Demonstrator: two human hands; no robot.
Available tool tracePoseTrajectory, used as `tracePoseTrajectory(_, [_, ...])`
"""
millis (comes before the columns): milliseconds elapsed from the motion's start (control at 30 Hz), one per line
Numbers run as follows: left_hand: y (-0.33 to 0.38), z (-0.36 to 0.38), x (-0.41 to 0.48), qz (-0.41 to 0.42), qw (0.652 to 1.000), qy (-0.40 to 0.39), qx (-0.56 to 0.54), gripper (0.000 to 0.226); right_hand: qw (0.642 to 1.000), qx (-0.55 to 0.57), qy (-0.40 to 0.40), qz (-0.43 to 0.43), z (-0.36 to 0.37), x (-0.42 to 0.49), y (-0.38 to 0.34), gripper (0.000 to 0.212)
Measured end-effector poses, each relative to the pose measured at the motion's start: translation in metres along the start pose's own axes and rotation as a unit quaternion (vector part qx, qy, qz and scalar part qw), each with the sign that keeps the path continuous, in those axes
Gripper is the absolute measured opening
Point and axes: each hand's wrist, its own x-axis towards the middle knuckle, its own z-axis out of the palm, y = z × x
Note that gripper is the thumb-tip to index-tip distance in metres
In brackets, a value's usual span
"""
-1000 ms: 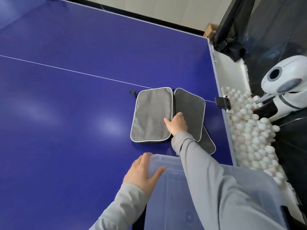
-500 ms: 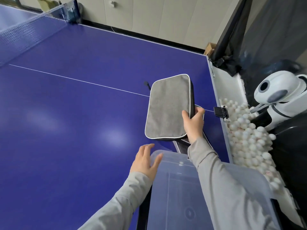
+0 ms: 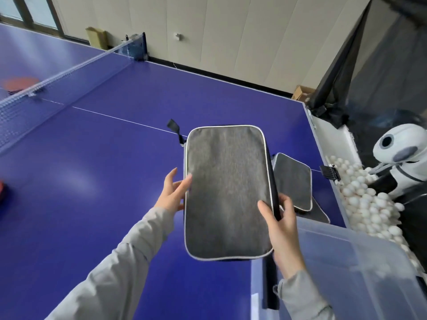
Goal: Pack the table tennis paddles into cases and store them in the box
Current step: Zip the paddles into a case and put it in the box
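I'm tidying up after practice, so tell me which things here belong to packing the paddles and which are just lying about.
Part of the job:
grey case, held by left hand and right hand
second case
clear box
red paddle

Lying about:
white balls
ball machine
net

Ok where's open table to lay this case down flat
The blue table is bare left of the held case, between the net and the near edge. It is crowded on the right: another case, the clear box, then the balls.
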Motion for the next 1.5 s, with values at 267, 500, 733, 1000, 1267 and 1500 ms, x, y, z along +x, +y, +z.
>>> tracePoseTrajectory(267, [0.043, -0.165, -0.015, 0.080, 0.996, -0.004, 0.027, 0.038, 0.999, -0.039, -0.026, 0.012, 0.166, -0.089, 0.018, 0.028])
tracePoseTrajectory(500, [0.071, -0.277, -0.003, 0.167, 0.930, -0.043, 0.325, 0.040, 0.958, -0.200, 0.003, -0.205, 0.271, -0.072, -0.051, 0.035])
tracePoseTrajectory(733, [0.089, -0.323, 0.006, 0.202, 0.839, -0.096, 0.496, 0.047, 0.922, -0.299, -0.201, -0.140, 0.346, -0.039, -0.106, 0.024])
tracePoseTrajectory(1000, [0.100, -0.345, 0.006, 0.199, 0.760, -0.148, 0.601, 0.050, 0.870, -0.336, -0.335, -0.134, 0.368, -0.046, -0.103, 0.009])
tracePoseTrajectory(1267, [0.096, -0.360, 0.004, 0.195, 0.784, -0.143, 0.572, 0.049, 0.891, -0.299, -0.308, -0.150, 0.360, -0.046, -0.105, 0.008])
tracePoseTrajectory(1500, [0.099, -0.358, -0.003, 0.203, 0.817, -0.157, 0.517, 0.058, 0.900, -0.269, -0.318, -0.124, 0.346, -0.040, -0.103, 0.012])
